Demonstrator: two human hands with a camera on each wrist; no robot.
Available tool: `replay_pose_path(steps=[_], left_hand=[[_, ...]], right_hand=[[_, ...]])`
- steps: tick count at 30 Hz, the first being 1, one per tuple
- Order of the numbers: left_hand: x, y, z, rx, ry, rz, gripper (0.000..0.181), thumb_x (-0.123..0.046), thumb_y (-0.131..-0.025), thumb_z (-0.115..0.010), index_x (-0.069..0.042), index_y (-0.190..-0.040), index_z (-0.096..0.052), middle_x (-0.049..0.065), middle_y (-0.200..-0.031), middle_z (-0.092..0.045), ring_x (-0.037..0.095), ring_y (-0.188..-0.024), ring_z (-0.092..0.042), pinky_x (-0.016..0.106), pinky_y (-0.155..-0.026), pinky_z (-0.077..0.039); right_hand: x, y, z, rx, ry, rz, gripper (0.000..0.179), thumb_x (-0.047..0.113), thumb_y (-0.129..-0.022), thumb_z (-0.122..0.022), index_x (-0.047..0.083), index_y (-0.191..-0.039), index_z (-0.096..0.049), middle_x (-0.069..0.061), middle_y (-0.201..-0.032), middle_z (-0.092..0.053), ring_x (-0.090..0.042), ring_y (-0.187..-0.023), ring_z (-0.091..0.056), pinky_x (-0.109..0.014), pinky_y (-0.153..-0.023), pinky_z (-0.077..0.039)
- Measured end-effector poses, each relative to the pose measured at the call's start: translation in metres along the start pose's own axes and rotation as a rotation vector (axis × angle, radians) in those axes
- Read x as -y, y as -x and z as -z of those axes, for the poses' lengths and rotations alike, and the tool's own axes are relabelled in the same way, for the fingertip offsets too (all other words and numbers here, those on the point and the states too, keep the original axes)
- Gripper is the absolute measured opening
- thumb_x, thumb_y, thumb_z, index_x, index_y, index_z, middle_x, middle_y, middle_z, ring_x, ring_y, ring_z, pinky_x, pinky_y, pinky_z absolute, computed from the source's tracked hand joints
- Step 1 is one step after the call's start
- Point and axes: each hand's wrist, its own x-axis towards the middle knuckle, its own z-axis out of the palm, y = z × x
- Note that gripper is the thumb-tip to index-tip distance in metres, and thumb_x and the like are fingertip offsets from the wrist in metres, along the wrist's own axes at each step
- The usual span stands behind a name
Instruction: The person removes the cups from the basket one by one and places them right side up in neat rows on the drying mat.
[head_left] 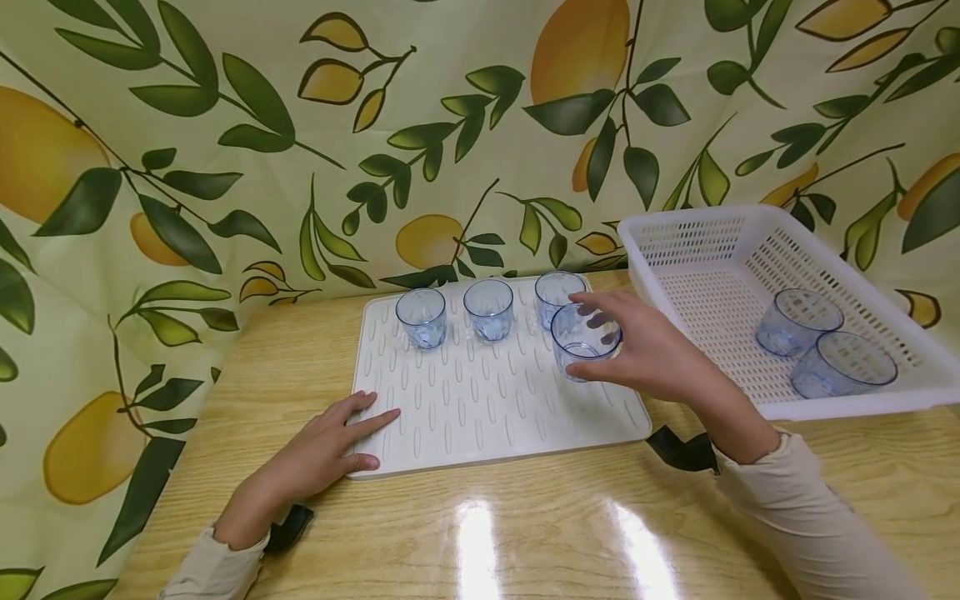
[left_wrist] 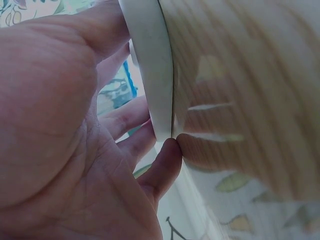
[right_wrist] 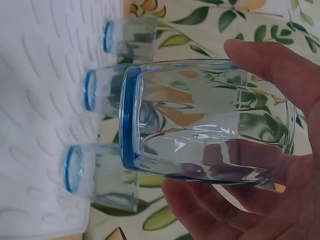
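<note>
My right hand (head_left: 648, 346) grips a clear bluish drinking glass (right_wrist: 205, 122), thumb on one side and fingers on the other. The glass is upright over the right part of a white ribbed drying mat (head_left: 450, 417); whether its base touches the mat I cannot tell. Along the mat's far side stand three like glasses: a left one (head_left: 422, 318), a middle one (head_left: 488, 310) and a right one (head_left: 553, 292), partly hidden by the held glass. With fingers spread, my left hand (head_left: 318, 446) rests on the mat's left edge (left_wrist: 152, 65).
A white perforated plastic basket (head_left: 693, 292) stands right of the mat, with two more glasses, one farther back (head_left: 798, 321) and one nearer (head_left: 843, 367). The wooden table (head_left: 390, 533) meets a lemon-patterned cloth (head_left: 300, 192) behind.
</note>
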Motion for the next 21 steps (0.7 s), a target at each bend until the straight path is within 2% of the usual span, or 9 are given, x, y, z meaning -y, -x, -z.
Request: replay_pose_path(steps=[5,9,13,21], left_hand=[[0.0,0.0,0.0,-0.002,-0.001,-0.006,0.066,-0.034,-0.088,-0.071,-0.031,-0.149,-0.047,0.018,-0.157,-0.037,0.043,-0.145,-0.033,0.065,-0.11,-0.034],[-0.001,0.0,0.0,0.0,0.001,-0.003,0.065,-0.035,-0.088,-0.071,-0.031,-0.149,-0.047,0.018,-0.157,-0.037,0.043,-0.145,-0.033,0.065,-0.109,-0.034],[-0.002,0.0,0.001,-0.004,0.002,-0.001,0.065,-0.035,-0.088,-0.071,-0.031,-0.148,-0.048,0.018,-0.156,-0.038,0.044,-0.144,-0.033,0.066,-0.108,-0.034],[-0.001,0.0,0.001,0.009,0.003,0.002,0.065,-0.035,-0.088,-0.071,-0.032,-0.149,-0.047,0.018,-0.157,-0.037,0.043,-0.145,-0.032,0.066,-0.109,-0.034]], right_hand=[[0.003,-0.003,-0.01,0.016,0.017,0.004,0.085,0.039,-0.075,-0.087,0.018,-0.147,-0.048,-0.014,-0.136,-0.055,-0.032,-0.118,-0.057,-0.053,-0.094,-0.05],[0.004,-0.005,-0.018,0.008,0.024,0.058,0.083,0.038,-0.074,-0.087,0.018,-0.146,-0.05,-0.011,-0.128,-0.059,-0.031,-0.117,-0.057,-0.052,-0.095,-0.048],[0.008,-0.007,-0.028,0.005,0.021,0.103,0.083,0.038,-0.073,-0.088,0.019,-0.145,-0.05,-0.008,-0.129,-0.06,-0.028,-0.115,-0.06,-0.048,-0.092,-0.05],[0.017,-0.015,-0.046,0.086,-0.002,0.082,0.086,0.039,-0.074,-0.087,0.02,-0.148,-0.047,-0.005,-0.135,-0.056,-0.025,-0.119,-0.06,-0.046,-0.091,-0.053]])
